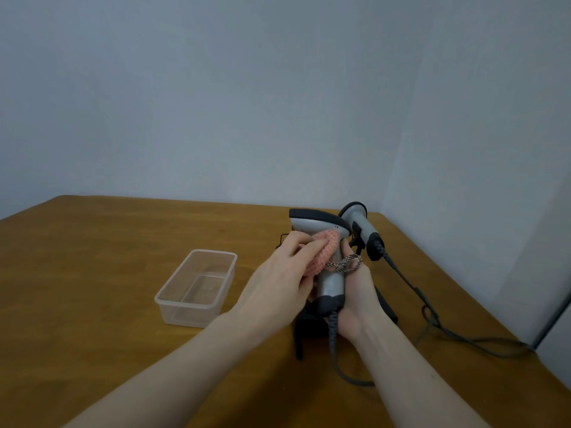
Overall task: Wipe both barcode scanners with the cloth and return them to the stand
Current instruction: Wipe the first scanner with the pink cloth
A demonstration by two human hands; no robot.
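Two hands on near scanner (321, 230): R hand (355, 291) holds it, L hand (278, 279) presses cloth (321, 251).

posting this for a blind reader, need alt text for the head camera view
A person's right hand holds a grey barcode scanner by its handle while the left hand presses a pink cloth against it. Behind, a second scanner sits on a black stand; a clear plastic container lies left on the wooden table.

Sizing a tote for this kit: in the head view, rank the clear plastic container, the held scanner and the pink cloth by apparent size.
1. clear plastic container
2. held scanner, though partly hidden by the hands
3. pink cloth, bunched under the left hand, so its true size is unsure
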